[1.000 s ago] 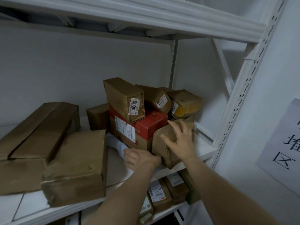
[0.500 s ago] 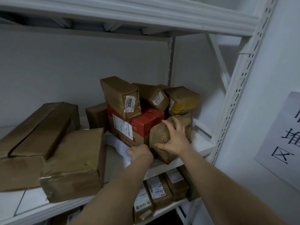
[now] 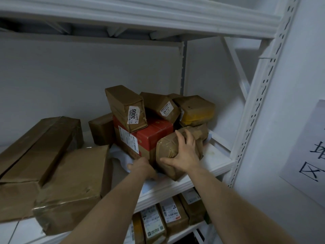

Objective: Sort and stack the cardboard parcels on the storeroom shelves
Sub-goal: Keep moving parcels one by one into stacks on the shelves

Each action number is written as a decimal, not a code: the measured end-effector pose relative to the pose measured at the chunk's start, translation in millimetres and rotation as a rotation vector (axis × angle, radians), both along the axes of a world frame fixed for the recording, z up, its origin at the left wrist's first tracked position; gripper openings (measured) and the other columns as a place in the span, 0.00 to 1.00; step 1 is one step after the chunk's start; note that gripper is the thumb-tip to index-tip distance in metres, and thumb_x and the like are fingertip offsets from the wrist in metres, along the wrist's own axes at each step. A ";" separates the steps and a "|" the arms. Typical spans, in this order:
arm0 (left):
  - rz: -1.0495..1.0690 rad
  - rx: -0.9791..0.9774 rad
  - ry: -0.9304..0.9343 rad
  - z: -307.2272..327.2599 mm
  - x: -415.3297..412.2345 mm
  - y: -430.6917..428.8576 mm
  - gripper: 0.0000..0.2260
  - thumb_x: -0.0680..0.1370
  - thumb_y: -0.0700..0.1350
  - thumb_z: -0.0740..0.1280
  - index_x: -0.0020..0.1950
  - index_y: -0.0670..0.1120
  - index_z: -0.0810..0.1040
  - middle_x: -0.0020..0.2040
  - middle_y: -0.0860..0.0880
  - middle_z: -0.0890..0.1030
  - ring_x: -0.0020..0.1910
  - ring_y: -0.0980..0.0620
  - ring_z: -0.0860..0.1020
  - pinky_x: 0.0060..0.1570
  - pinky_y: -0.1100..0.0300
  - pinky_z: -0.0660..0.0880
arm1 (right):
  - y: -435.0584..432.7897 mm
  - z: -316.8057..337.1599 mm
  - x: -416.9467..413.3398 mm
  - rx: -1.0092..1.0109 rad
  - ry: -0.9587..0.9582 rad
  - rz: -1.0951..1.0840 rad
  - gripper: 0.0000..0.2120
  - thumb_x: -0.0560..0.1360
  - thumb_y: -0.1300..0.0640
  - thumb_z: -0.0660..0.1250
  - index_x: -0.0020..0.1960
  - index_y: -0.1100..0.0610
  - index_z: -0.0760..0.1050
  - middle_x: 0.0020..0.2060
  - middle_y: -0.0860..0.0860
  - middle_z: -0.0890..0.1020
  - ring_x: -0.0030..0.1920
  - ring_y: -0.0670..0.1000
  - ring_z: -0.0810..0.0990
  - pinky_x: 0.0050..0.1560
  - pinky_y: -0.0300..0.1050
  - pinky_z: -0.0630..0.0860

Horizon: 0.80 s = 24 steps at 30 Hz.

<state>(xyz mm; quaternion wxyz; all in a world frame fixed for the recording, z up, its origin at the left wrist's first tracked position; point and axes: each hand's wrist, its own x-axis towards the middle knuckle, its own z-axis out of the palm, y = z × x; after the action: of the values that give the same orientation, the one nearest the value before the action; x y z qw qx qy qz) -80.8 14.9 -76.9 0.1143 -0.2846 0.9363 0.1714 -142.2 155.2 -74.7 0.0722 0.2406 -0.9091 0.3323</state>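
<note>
A taped brown parcel (image 3: 167,148) sits tilted at the shelf's front edge. My right hand (image 3: 186,154) grips it from above, fingers spread over its top and thumb on its front. My left hand (image 3: 140,167) is closed on a white soft packet (image 3: 121,157) lying under the red box (image 3: 153,136). On the red box leans a brown parcel marked 3006 (image 3: 126,106). Behind stand another labelled brown parcel (image 3: 160,106) and a yellow-taped one (image 3: 195,110).
Two large brown cartons (image 3: 73,184) (image 3: 37,145) fill the left of the white shelf (image 3: 216,161). A small brown box (image 3: 102,131) stands behind the red one. Labelled parcels (image 3: 168,217) line the shelf below. A white upright (image 3: 260,95) and a paper sign (image 3: 313,155) are at right.
My right hand has closed around the taped brown parcel, thumb now wrapped on its front. My left hand has slid in toward the base of the red box.
</note>
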 end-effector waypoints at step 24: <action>0.048 -0.163 -0.085 -9.5 -12.8 3.6 0.38 0.71 0.60 0.69 0.74 0.42 0.62 0.72 0.39 0.63 0.72 0.38 0.59 0.66 0.31 0.51 | -9.1 -6.0 -4.5 0.076 0.097 -0.026 0.49 0.66 0.34 0.71 0.77 0.46 0.50 0.77 0.51 0.46 0.76 0.55 0.44 0.73 0.55 0.56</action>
<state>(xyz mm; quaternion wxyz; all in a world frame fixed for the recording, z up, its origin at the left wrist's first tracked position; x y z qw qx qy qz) -93.6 18.4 -86.4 0.1265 -0.3222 0.9343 0.0853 -146.6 146.1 -80.8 0.1113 0.2473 -0.9195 0.2844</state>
